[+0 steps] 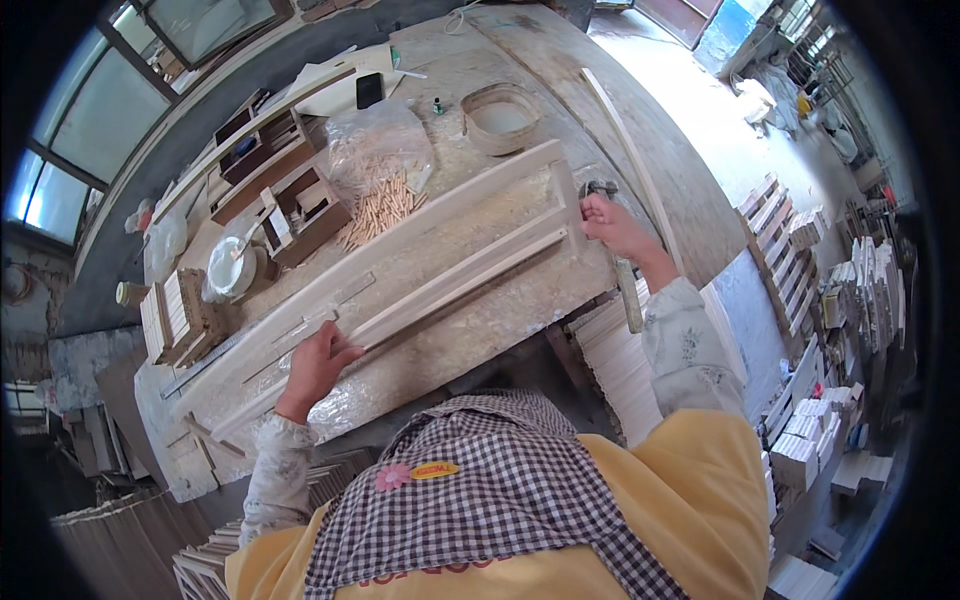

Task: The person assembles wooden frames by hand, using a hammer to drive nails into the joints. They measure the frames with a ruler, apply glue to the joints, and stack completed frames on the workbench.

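Note:
A pale wooden frame (567, 190) lies slantwise across the table, its long rails joined to a short crosspiece at the right end. My left hand (317, 372) is at the left end of the inner wooden rail (460, 283), thumb and fingers closed about it. At the crosspiece my right hand (613, 225) is curled closed against the wood; whatever its fingers pinch is hidden. A hammer (629, 295) lies beside that hand, its head just behind the knuckles and its handle toward me. Beyond the frame, wooden dowels (385, 208) spill from a clear plastic bag (385, 145).
Dark wooden boxes (308, 212), a white bucket (232, 268) and stacked wood pieces (180, 315) stand at the left. A round basin (500, 118) and a phone (370, 91) sit farther back. One long strip (632, 160) lies at the right. Stacked slats (615, 365) stand below the table's near edge.

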Available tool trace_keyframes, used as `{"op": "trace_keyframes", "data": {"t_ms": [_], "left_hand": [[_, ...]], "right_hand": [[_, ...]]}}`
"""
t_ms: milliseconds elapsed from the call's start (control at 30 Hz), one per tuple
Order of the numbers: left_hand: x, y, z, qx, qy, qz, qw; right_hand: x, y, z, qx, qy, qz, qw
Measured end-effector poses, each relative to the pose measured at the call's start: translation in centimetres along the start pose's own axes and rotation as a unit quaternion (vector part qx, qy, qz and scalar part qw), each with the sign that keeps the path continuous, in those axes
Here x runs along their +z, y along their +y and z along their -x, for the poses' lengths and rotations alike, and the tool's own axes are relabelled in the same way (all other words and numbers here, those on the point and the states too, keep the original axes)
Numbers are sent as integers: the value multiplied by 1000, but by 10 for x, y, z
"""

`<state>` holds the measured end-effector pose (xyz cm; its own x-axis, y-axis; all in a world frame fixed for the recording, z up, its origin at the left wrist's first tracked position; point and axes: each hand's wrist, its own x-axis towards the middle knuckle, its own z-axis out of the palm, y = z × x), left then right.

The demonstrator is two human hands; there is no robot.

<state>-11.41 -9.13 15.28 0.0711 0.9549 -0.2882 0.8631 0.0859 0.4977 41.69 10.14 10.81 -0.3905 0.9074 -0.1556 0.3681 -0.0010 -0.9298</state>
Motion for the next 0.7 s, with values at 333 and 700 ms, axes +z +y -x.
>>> {"op": "trace_keyframes", "data": {"t_ms": [333,700], "left_hand": [[42,10,-2,104,135,-101,980],[48,12,-7,95,125,-105,982]], "right_hand": [[24,26,-24,-73,125,188,971],[24,41,-24,-51,126,167,977]]}}
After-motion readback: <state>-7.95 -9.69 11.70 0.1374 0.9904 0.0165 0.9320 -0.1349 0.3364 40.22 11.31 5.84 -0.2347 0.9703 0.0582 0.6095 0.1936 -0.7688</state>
